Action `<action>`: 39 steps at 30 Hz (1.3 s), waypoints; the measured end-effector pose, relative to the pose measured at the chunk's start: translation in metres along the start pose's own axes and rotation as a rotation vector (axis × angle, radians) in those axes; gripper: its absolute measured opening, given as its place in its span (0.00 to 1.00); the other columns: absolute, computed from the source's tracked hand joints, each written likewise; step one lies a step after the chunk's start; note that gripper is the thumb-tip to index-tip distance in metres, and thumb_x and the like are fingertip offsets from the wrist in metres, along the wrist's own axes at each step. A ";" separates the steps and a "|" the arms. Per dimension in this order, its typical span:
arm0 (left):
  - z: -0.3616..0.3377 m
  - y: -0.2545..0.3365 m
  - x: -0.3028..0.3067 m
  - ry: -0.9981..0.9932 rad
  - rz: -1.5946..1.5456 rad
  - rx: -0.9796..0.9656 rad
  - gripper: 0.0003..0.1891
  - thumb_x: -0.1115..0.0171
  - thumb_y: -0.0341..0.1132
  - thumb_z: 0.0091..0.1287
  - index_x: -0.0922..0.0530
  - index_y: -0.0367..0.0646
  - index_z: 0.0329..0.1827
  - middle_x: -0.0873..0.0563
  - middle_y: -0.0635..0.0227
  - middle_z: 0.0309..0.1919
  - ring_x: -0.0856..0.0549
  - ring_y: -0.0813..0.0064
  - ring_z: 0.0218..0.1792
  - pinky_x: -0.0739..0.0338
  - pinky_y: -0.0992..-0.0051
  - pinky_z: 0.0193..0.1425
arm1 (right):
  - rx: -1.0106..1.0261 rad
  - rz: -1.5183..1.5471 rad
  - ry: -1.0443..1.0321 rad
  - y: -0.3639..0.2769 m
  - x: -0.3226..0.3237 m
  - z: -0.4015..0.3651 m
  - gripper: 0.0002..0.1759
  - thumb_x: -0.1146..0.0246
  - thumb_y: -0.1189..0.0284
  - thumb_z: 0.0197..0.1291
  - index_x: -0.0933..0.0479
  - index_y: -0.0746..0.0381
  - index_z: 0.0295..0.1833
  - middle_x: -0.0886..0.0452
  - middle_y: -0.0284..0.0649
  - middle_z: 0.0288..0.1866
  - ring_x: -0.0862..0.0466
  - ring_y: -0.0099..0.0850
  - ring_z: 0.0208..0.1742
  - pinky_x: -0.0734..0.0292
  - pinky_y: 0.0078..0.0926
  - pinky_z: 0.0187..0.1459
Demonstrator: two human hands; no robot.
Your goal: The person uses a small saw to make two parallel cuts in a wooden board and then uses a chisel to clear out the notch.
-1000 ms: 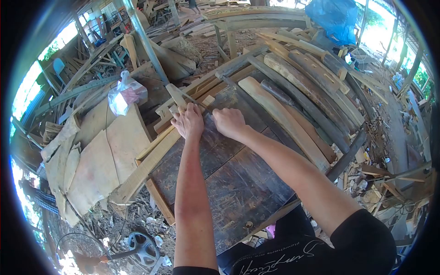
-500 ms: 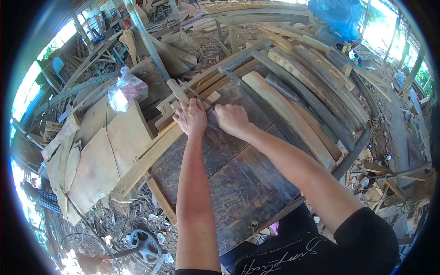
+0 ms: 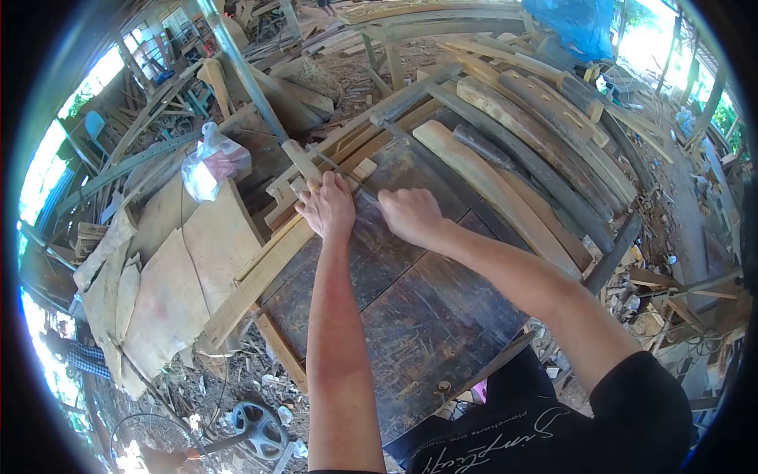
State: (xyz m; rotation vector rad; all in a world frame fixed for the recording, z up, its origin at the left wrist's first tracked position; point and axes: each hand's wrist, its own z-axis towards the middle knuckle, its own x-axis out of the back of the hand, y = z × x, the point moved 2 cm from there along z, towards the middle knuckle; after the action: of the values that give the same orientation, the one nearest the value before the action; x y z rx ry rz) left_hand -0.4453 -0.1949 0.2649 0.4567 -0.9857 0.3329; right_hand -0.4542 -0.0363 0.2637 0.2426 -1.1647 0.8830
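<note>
My left hand (image 3: pixel 328 207) grips a pale notched piece of wood (image 3: pixel 301 160) at the far left edge of the dark workbench (image 3: pixel 403 316), its fingers curled over the wood. My right hand (image 3: pixel 412 215) is a fist around the near end of a long thin metal tool (image 3: pixel 365 190), which looks like a file. The tool slants past the left fingertips and across the wood; its grip is hidden in my fist. Just beyond the tool sits a small pale wooden block (image 3: pixel 363 169).
Several long curved boards (image 3: pixel 493 189) lie along the bench's right side. A plastic bag (image 3: pixel 215 162) rests on pale sheets (image 3: pixel 170 268) at left. A metal pole (image 3: pixel 241 67) rises behind the bench. A spoked wheel (image 3: pixel 260 430) lies among scraps at lower left.
My right hand has drawn back to the right, away from my left hand, with the metal tool in it. My left hand stays on the wood. The view has shifted slightly.
</note>
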 end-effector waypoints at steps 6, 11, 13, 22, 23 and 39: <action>0.001 -0.004 -0.004 -0.024 -0.027 -0.009 0.19 0.53 0.52 0.76 0.18 0.51 0.49 0.18 0.57 0.55 0.21 0.49 0.58 0.30 0.48 0.60 | 0.048 0.030 0.125 -0.002 -0.010 0.011 0.12 0.42 0.67 0.66 0.23 0.62 0.33 0.16 0.52 0.27 0.14 0.52 0.29 0.20 0.50 0.32; 0.001 -0.004 -0.003 -0.031 -0.011 0.009 0.19 0.54 0.52 0.77 0.18 0.51 0.49 0.18 0.57 0.55 0.22 0.48 0.59 0.30 0.48 0.60 | -0.002 0.000 0.054 -0.006 -0.013 0.018 0.09 0.45 0.71 0.63 0.21 0.62 0.35 0.15 0.52 0.30 0.12 0.50 0.34 0.18 0.47 0.38; 0.001 -0.002 0.000 -0.037 -0.024 0.004 0.19 0.54 0.52 0.76 0.18 0.51 0.49 0.18 0.57 0.55 0.22 0.49 0.59 0.30 0.48 0.60 | 0.001 0.007 0.026 0.000 0.002 -0.012 0.11 0.43 0.68 0.64 0.22 0.62 0.34 0.16 0.52 0.27 0.13 0.50 0.32 0.19 0.49 0.35; 0.003 -0.004 -0.001 -0.036 -0.008 -0.001 0.19 0.53 0.52 0.76 0.18 0.52 0.49 0.18 0.57 0.54 0.21 0.49 0.58 0.29 0.48 0.59 | 0.066 0.021 0.245 -0.002 -0.029 0.027 0.13 0.41 0.65 0.67 0.23 0.62 0.33 0.18 0.51 0.23 0.15 0.52 0.26 0.21 0.49 0.28; 0.001 -0.004 -0.002 -0.046 -0.009 0.001 0.19 0.53 0.52 0.76 0.18 0.52 0.49 0.18 0.57 0.54 0.21 0.49 0.57 0.29 0.49 0.59 | 0.045 0.034 0.222 -0.001 -0.029 0.023 0.13 0.41 0.65 0.67 0.23 0.62 0.32 0.18 0.50 0.22 0.15 0.52 0.26 0.21 0.50 0.27; 0.000 -0.001 0.001 -0.045 -0.013 -0.015 0.17 0.52 0.49 0.76 0.18 0.51 0.48 0.18 0.57 0.53 0.20 0.51 0.55 0.31 0.52 0.57 | -0.016 0.024 0.013 -0.001 0.007 -0.013 0.08 0.43 0.71 0.61 0.20 0.62 0.34 0.14 0.52 0.33 0.12 0.49 0.36 0.17 0.48 0.39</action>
State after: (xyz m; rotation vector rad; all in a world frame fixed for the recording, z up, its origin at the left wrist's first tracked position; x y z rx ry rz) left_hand -0.4440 -0.1959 0.2651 0.4586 -1.0277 0.3050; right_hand -0.4435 -0.0262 0.2649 0.2100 -1.1646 0.8952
